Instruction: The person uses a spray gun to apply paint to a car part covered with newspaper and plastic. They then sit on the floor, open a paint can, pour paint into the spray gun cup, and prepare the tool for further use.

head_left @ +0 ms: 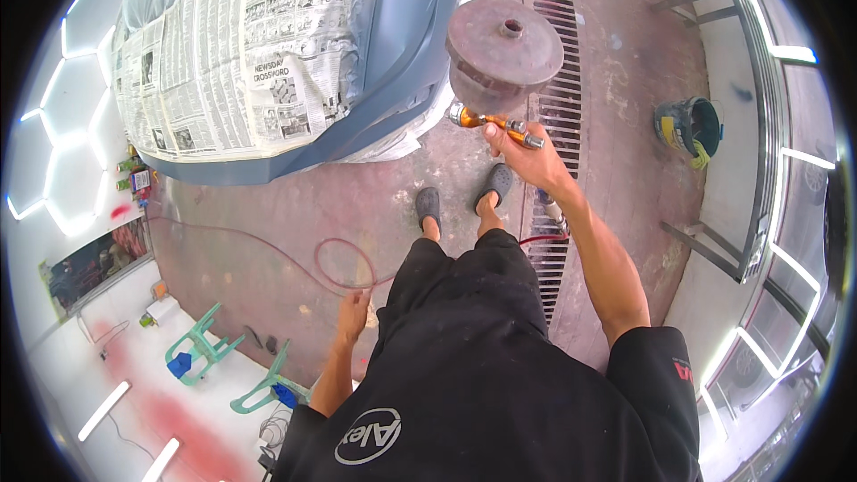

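Note:
My right hand (528, 159) is wrapped round a spray gun (489, 118) with a gold-orange body. A round, paint-stained cup (505, 43) sits on top of the gun, and its lid faces me. The gun's front end points left toward the blue-grey vehicle panel (406, 112), with a gap between them. At my left side, my left hand (354, 311) is closed on a thin red air hose (346, 248), which loops just above the fingers. Newspaper masking (241, 62) covers the vehicle surface inside the panel's edge.
The hose trails over the stained concrete floor (223, 263). A floor grate (564, 107) runs along my right. Beyond it stand a dark bucket (689, 128) and a metal frame (754, 125). Green plastic stools (201, 344) are at lower left, beside a white wall.

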The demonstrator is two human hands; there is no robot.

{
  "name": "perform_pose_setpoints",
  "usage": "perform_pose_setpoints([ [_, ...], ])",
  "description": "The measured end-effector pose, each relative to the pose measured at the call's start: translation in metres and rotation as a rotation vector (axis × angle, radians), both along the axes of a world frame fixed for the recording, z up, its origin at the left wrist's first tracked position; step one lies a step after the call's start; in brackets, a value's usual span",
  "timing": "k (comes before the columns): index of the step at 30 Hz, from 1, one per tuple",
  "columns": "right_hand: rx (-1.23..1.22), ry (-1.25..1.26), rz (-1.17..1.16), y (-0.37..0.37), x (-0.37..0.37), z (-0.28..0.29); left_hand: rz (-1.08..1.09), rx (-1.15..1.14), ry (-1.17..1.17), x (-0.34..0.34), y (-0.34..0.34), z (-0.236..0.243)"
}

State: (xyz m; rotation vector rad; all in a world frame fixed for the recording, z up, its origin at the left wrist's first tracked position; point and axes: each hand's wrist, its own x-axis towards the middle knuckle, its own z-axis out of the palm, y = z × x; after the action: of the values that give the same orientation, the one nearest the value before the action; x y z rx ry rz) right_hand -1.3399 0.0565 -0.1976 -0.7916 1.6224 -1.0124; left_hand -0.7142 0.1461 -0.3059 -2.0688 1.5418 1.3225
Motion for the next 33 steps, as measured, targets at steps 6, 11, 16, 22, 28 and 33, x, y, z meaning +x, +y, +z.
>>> perform_pose_setpoints([
  [6,0.043,0.091,-0.121,-0.028,-0.062,-0.02,0.116,0.103,0.194,0.01,0.115,0.041],
  [11,-0.041,-0.02,-0.114,-0.058,-0.107,-0.038,0.059,0.029,0.287,0.017,0.152,0.031],
  [16,-0.03,0.011,-0.153,-0.087,-0.154,-0.044,0.057,0.026,0.276,0.004,0.15,0.03],
  [22,-0.096,0.134,-0.355,-0.129,-0.205,-0.051,0.08,-0.079,0.306,0.005,0.142,0.021],
  [28,-0.062,0.137,-0.322,-0.113,-0.206,-0.054,0.033,0.039,0.279,-0.023,0.131,0.032],
  [33,0.013,0.111,0.052,-0.084,-0.181,-0.035,0.015,0.059,0.275,-0.038,0.125,0.036],
])
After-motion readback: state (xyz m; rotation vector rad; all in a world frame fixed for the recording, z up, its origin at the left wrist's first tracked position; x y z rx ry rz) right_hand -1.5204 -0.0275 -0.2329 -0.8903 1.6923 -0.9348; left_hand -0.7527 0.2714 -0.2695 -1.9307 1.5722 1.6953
